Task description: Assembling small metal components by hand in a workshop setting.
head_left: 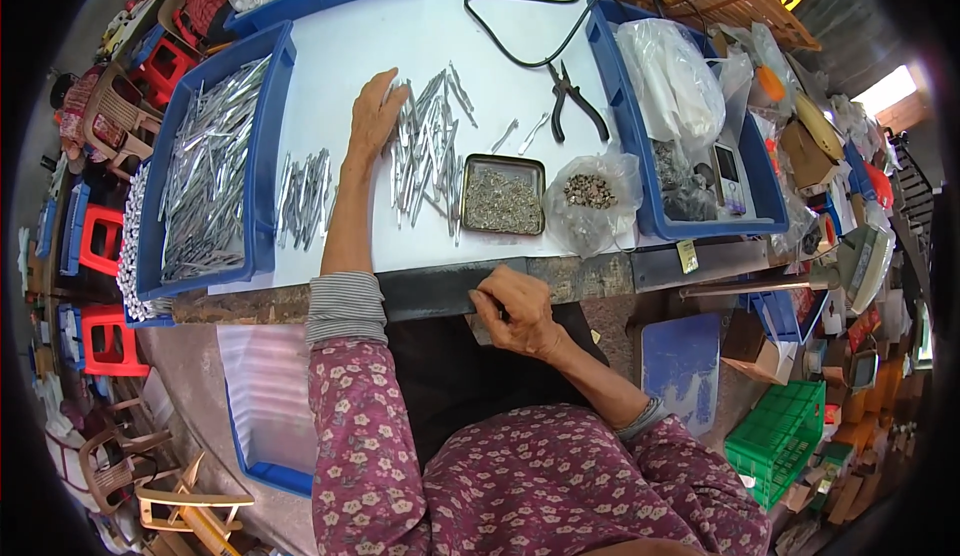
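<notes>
Metal strips (425,146), a loose pile of thin silvery pieces, lie on the white table (340,46) just fwd of the body, between a smaller strip bundle (303,196) on the left and a shallow rectangular tin of small metal bits (503,194) on the right. Left hand (374,116) rests flat on the pile's left edge, fingers fairly close together & stretched out, holding nothing that I can see. Right hand (515,311) is at the table's near edge w/ fingers curled narrow, pinching at sthg dark; can't tell what, if anything, is gripped.

Risks, as I judge them: strips are loose & crossed, so a sweep of the left hand could scatter them toward the tin or off the front edge. Ends prob. sharp, so a flat palm sliding over them could get nicked. Clear bag of small parts (592,196) sits open just beside the tin; a bump mixes the two. Pliers (572,101) & black cable (520,26) lie near enough to snag.
</notes>
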`<state>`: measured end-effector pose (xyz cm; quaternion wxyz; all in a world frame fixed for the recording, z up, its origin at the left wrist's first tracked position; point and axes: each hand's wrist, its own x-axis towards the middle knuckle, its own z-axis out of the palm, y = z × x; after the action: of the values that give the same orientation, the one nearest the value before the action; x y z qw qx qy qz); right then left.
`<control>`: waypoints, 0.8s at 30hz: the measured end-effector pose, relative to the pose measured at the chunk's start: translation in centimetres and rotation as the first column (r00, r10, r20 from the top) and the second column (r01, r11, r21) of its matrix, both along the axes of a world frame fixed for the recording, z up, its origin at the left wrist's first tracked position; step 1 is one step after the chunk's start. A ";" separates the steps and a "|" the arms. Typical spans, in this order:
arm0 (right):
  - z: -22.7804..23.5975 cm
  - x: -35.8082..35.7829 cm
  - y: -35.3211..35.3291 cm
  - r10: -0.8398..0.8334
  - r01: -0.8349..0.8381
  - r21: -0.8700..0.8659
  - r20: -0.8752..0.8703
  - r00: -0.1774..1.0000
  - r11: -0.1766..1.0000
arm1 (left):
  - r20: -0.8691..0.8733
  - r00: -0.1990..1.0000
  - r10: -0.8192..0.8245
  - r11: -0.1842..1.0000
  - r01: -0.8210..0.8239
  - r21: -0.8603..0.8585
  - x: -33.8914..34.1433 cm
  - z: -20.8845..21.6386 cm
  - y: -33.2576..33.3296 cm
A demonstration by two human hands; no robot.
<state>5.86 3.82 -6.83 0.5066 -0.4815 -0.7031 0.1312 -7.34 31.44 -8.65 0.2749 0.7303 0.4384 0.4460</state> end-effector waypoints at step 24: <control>0.1 -0.5 -0.9 -0.009 0.009 0.043 -0.012 1.000 0.999 | -0.341 0.939 -0.037 0.977 0.106 0.187 -0.2 -0.8 -3.9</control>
<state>5.36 2.92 -6.69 0.5213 -0.4730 -0.7006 0.1166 -7.51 27.57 -9.41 0.1366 0.8352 0.4041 0.3472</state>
